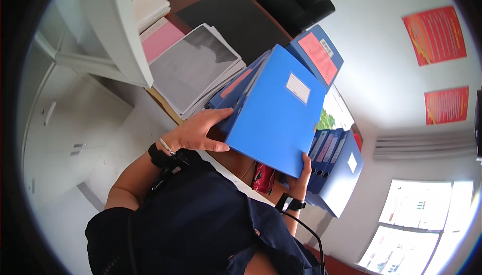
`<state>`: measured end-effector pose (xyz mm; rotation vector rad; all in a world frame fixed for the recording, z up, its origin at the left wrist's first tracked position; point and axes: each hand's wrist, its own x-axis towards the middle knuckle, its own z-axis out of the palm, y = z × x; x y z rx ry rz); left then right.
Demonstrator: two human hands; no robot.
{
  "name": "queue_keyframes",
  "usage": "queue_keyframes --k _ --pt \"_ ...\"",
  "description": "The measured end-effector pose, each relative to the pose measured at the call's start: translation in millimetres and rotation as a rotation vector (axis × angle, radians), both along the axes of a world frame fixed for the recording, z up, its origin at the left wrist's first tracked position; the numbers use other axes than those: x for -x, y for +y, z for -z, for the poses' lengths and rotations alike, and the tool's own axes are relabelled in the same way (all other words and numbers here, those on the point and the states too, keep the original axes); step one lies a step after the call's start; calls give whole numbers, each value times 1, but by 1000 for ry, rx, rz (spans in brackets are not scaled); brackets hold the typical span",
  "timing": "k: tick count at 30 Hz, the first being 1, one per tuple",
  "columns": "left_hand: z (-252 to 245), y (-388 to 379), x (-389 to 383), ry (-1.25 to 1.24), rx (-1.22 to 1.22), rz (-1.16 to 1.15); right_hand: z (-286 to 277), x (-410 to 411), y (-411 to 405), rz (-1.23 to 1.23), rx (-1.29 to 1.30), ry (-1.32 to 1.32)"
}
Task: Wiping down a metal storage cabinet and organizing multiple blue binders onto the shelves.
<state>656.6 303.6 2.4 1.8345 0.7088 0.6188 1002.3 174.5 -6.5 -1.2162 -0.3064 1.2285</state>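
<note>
A bright blue plastic file box (276, 113) with a white label is held tilted in front of me. My right hand (301, 173) grips its lower right edge, thumb on the cover and fingers behind. My left hand (203, 130) is beside its lower left corner, thumb and fingers spread; whether the fingertips touch the box is hard to tell. Just behind it lean darker blue folders (229, 86), one with a pink label. Another blue binder (318, 56) with a pink sheet stands beyond the box's top right.
A stack of papers (196, 67) lies on the dark wooden desk, with a pink folder (162, 39) beyond. Several blue lever-arch binders (327, 154) stand at the right. A patterned red cloth item (263, 178) is below the box. A white frame (116, 30) rises at left; a black chair (297, 2) stands behind.
</note>
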Motion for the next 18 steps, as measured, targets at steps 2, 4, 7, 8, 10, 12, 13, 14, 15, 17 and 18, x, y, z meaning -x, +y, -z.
queue_keyframes --k 2,4,7,8,10,12,13,14,15,17,18 --pt "-4 -5 6 55 3 47 0 -7 -1 -47 4 14" --pt "-6 -13 10 15 13 60 3 -16 -2 -57 3 6" --pt "-4 -24 12 -29 3 66 -2 -16 -2 -30 51 -80" --pt "-5 -24 11 -66 80 84 -6 -18 1 -45 58 -85" --pt "4 -22 11 -100 155 70 -14 -20 7 -85 68 -120" --pt "2 -21 7 -122 388 -49 -24 -12 16 -64 117 -201" --pt "1 -20 4 -103 429 -113 -26 -10 18 -32 160 -279" --pt "2 -20 1 -105 430 -110 -21 -17 18 -29 161 -282" --pt "3 -18 -4 -76 467 -98 -12 -31 17 -81 150 -252" --pt "5 -17 -11 -45 499 -82 -4 -38 17 -129 134 -219" --pt "4 -19 -16 -70 476 -84 -3 -36 16 -105 148 -227"
